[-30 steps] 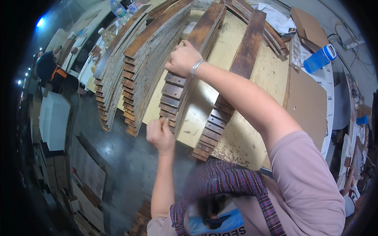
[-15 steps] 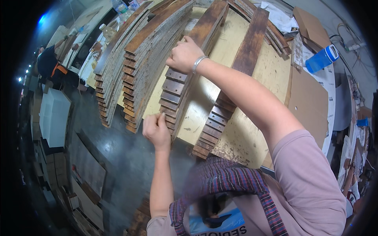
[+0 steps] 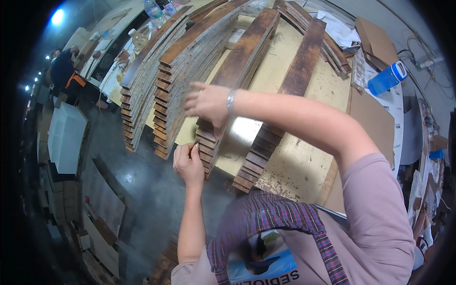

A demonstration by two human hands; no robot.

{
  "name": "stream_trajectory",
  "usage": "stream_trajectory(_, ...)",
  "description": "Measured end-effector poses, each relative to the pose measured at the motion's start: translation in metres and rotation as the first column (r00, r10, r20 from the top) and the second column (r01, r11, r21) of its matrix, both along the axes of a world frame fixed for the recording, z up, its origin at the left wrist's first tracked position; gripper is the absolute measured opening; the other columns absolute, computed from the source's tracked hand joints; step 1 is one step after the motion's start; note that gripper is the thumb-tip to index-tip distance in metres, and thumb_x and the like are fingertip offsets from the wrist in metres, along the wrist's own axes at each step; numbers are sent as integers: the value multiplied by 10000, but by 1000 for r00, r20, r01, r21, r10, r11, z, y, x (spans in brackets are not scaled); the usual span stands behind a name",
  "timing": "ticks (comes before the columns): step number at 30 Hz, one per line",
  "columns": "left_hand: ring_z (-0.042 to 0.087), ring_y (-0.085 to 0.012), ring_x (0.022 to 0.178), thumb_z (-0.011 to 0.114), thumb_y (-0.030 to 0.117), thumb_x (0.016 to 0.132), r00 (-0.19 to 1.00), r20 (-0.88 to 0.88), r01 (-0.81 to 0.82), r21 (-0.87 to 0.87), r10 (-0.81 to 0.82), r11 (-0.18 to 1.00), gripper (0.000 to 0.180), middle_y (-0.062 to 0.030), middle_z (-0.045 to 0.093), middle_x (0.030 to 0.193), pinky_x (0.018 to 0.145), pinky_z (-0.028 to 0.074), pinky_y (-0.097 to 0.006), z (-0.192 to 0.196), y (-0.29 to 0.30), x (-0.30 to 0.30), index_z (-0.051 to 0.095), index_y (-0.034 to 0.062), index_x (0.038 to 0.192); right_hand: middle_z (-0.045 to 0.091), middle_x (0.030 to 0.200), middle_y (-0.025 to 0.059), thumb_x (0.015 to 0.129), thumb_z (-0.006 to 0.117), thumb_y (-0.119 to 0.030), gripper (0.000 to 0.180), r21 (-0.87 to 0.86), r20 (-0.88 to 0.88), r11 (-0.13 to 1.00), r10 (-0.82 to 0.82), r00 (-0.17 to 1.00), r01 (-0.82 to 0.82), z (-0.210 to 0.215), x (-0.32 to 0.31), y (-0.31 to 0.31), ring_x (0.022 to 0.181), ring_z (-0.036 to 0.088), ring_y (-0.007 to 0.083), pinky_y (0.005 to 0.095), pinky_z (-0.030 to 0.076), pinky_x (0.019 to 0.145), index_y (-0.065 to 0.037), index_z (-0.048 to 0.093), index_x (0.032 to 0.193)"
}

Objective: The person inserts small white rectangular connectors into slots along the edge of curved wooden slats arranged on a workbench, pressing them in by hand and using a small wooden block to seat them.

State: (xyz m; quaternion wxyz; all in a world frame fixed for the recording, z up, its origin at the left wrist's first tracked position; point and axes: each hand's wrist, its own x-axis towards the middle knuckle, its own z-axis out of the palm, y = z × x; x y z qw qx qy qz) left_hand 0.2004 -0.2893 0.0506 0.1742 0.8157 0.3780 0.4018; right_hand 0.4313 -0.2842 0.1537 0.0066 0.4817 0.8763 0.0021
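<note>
Seen at 9 o'clock, well apart from the bench: a second person [image 3: 62, 71] in dark clothing with an orange patch, and a white box [image 3: 66, 137] on the dark floor [image 3: 142, 199]. Stacked on edge along the workbench [image 3: 304, 156], from 10 to 12 o'clock: two tall bundles of thin dark wood strips [image 3: 156, 85], ends stepped toward the near rim. Left hand [image 3: 188, 163] positioned at 7 o'clock of centre, fingers curled narrow, thumb and forefinger pinched at the near end of the middle strip stack [image 3: 237, 71] — whether a small object is pinched there cannot be told. Right hand [image 3: 209, 102] placed just above, at centre, fingers partly spread and bent down onto the top of the same stack, wrist wearing a metal bracelet [image 3: 231, 100]; touching, not clamped around it. Middle strip stack lying lengthwise from the bench's near edge toward 12 o'clock. Beside it at 1 o'clock: a fourth strip stack [image 3: 294, 90], parallel and apart. Farther right at 2 o'clock — a blue bottle [image 3: 387, 78] lying near cardboard sheets [image 3: 375, 42].
</note>
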Motion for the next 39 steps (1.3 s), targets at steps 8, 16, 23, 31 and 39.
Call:
stream_trajectory(8, 611, -317, 831, 703, 101, 863, 995, -104, 15, 44, -10, 999, 58, -88, 624, 855, 713, 481, -431, 0, 8, 8, 678, 69, 905, 708, 920, 3, 561, 867, -284, 439, -4, 143, 999, -44, 989, 45, -26, -15, -5, 1068, 608, 241, 410, 397, 1083, -145, 737, 956)
stream_trajectory(16, 596, -336, 805, 698, 79, 844, 997, -71, 46, 110, -38, 993, 60, -98, 615, 836, 692, 474, -439, -10, -6, 10, 645, 57, 861, 707, 866, 9, 584, 822, -218, 331, 9, 51, 999, -53, 997, 52, -28, -13, -5, 967, 622, 234, 359, 460, 870, -144, 720, 890)
stream_trajectory(23, 582, -342, 724, 723, 39, 821, 999, -45, 25, 94, -21, 995, 115, -128, 601, 765, 653, 450, -441, -2, 5, 8, 614, 27, 786, 708, 852, 17, 581, 811, -198, 316, -4, 27, 997, -75, 997, 75, -27, -14, -3, 951, 634, 234, 359, 470, 854, -136, 717, 876)
stream_trajectory(31, 591, -323, 750, 732, 63, 812, 985, -22, 173, 29, -173, 984, 122, -98, 605, 767, 661, 465, -432, 0, -18, 8, 620, 60, 765, 715, 859, 21, 598, 811, -207, 316, -22, 48, 996, -83, 995, 84, -25, -14, -6, 958, 645, 237, 363, 477, 865, -129, 720, 890)
stream_trajectory(39, 600, -315, 809, 722, 69, 822, 993, -113, 19, 29, -15, 999, 94, -93, 612, 822, 699, 469, -430, 2, 2, 6, 629, 63, 820, 725, 866, 30, 605, 819, -214, 316, -28, 33, 995, -92, 995, 93, -21, -16, -7, 966, 648, 239, 363, 479, 876, -125, 720, 892)
